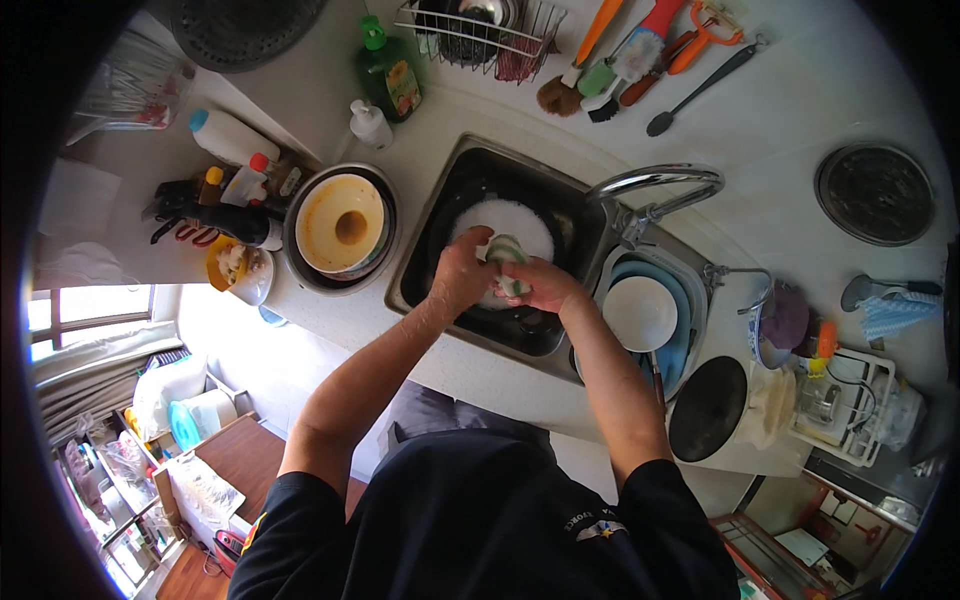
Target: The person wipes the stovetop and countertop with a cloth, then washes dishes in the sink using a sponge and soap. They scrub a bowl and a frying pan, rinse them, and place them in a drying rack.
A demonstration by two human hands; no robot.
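Observation:
Over the sink (420,247), my right hand (546,285) grips a green-and-white striped dishcloth (508,249), which is bunched up. My left hand (466,271) holds the cloth from the other side, its fingers partly hidden by it. Just below both hands, white suds (517,214) fill a round dark pan or basin (448,214) in the sink. What lies under the suds cannot be seen. A curved chrome faucet (660,176) reaches in from the sink's back right.
Left of the sink, a soiled white bowl (319,217) rests in a metal basin (292,259). A white bowl (640,313) and blue basin (684,300) stand right, beside a dark round pan (709,409). Behind are a green soap bottle (386,71) and hanging brushes (559,96).

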